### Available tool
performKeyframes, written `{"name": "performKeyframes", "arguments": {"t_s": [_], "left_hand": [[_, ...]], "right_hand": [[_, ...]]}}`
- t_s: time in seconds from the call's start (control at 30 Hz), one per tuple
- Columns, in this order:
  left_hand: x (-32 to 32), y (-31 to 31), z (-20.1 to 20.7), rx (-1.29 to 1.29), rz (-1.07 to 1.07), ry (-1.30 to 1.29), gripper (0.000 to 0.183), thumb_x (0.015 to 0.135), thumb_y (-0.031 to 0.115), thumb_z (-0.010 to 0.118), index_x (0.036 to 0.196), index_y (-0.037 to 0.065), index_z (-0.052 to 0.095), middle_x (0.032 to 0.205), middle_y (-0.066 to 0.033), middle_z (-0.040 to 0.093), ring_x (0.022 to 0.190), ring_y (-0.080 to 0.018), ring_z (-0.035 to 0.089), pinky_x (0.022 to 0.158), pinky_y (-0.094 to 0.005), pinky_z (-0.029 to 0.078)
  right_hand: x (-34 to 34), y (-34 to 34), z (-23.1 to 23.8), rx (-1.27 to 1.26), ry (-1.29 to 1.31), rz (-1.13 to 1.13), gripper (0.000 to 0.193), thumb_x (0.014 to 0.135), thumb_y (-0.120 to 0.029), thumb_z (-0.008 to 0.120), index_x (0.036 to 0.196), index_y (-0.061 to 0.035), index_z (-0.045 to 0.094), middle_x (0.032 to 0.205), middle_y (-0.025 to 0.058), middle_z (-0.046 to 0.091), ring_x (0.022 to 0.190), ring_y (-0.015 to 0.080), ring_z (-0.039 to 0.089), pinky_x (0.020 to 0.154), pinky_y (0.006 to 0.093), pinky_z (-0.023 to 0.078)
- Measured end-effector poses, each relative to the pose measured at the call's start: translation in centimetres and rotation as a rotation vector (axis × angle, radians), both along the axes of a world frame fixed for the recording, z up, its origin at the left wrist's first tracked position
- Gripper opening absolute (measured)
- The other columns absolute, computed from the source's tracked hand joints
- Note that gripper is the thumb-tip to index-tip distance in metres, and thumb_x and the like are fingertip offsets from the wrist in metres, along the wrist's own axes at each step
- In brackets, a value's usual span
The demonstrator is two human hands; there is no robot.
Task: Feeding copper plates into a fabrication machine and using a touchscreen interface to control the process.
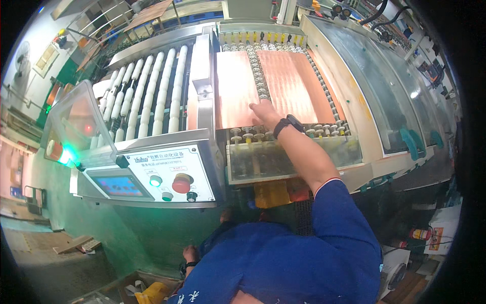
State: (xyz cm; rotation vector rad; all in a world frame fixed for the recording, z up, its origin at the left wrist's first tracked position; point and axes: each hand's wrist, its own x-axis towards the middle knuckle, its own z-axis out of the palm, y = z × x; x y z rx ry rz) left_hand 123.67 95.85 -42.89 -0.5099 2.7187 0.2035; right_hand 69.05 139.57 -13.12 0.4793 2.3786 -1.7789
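Observation:
My right hand point(265, 112), with a dark watch on its wrist, reaches over a roller conveyor. Its fingers look partly spread, at the inner edge of the left copper sheet point(234, 86); whether they press on it I cannot tell. Beside that lies the right copper sheet point(291, 81), flat and shiny, a row of small wheels point(259, 78) showing between the two. My left hand point(190, 254) hangs low by my side, a black band on its wrist. Its fingers are too small and dim to make out.
White rollers point(158, 96) run on at the left, past a metal crossbar point(203, 101). A control panel point(167, 175) with a screen, a red knob and a lit green button faces me. Right of the sheets stands a long glass-covered machine housing point(374, 86). A box point(132, 283) stands low at left.

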Motion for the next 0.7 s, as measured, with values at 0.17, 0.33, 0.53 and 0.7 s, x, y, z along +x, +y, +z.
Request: {"name": "performKeyframes", "arguments": {"t_s": [0.17,0.33,0.53,0.7], "left_hand": [[-0.1,-0.3,-2.5,-0.042,-0.097,-0.057,0.034,0.087,0.041,0.063,0.080,0.010,0.075,0.091,-0.0187,0.074,0.089,-0.0391,0.072,0.081,-0.0472,0.058],[-3.5,-0.1,0.5,0.022,-0.163,-0.120,0.024,0.084,0.032,0.067,0.081,0.010,0.074,0.087,-0.0185,0.073,0.086,-0.0388,0.071,0.076,-0.0483,0.057],[-4.1,-0.9,0.6,0.166,-0.172,0.129,0.012,0.078,0.020,0.071,0.082,0.008,0.073,0.088,-0.0178,0.072,0.085,-0.0375,0.071,0.072,-0.0492,0.056],[-4.4,-0.4,-0.2,0.128,-0.150,0.156,0.009,0.078,0.019,0.071,0.079,0.010,0.072,0.088,-0.0164,0.071,0.087,-0.0369,0.070,0.074,-0.0470,0.057]], "right_hand": [[-2.4,5.2,-2.1,0.218,0.293,-0.118,0.016,0.085,-0.005,0.062,0.096,0.0063,0.061,0.080,0.0139,0.064,0.074,0.0234,0.065,0.062,0.0367,0.051],[-2.2,10.2,-2.1,0.287,0.168,-0.121,0.027,0.081,-0.001,0.050,0.102,0.0100,0.064,0.097,0.0291,0.068,0.090,0.0419,0.066,0.077,0.0471,0.051],[1.3,8.1,3.2,0.072,0.108,-0.233,0.040,0.080,0.004,0.045,0.114,0.0058,0.067,0.092,0.0219,0.070,0.077,0.0290,0.065,0.056,0.0412,0.048],[0.7,9.5,0.5,0.046,0.352,-0.297,0.047,0.080,0.004,0.045,0.121,0.0021,0.068,0.094,0.0186,0.072,0.066,0.0244,0.064,0.048,0.0378,0.045]]}}
